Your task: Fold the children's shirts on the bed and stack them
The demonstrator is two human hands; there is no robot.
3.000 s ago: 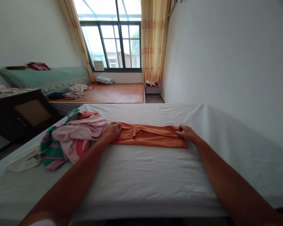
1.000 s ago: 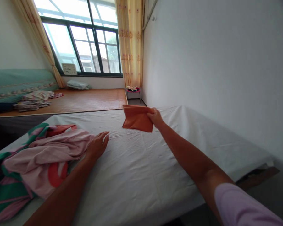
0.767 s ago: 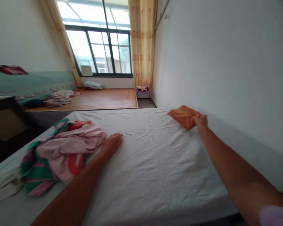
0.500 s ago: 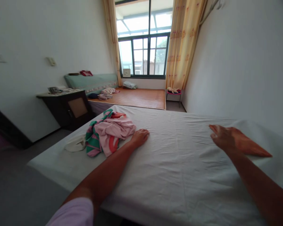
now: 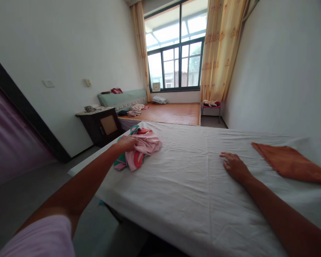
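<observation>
My left hand (image 5: 127,143) is on the pile of clothes at the left side of the white sheet (image 5: 182,182). Its fingers are closed on a pink garment (image 5: 148,143), with the fingertips partly hidden in the cloth. Beneath and around it lies green, pink and red patterned clothing (image 5: 120,165). My right hand (image 5: 234,166) is at the right of the sheet, palm down with its fingers apart and nothing in them. To its right lies a folded orange-brown cloth (image 5: 291,162).
A second bed with a brown mat (image 5: 173,111) adjoins the far edge. A dark cabinet (image 5: 98,125) stands beyond the left edge. A pink stool (image 5: 213,105) is by the curtain (image 5: 216,50). White wall runs along the right.
My left hand has moved left from the bare sheet onto the clothes. My right hand has come off the orange-brown cloth, moving left. The view has turned left and tilted.
</observation>
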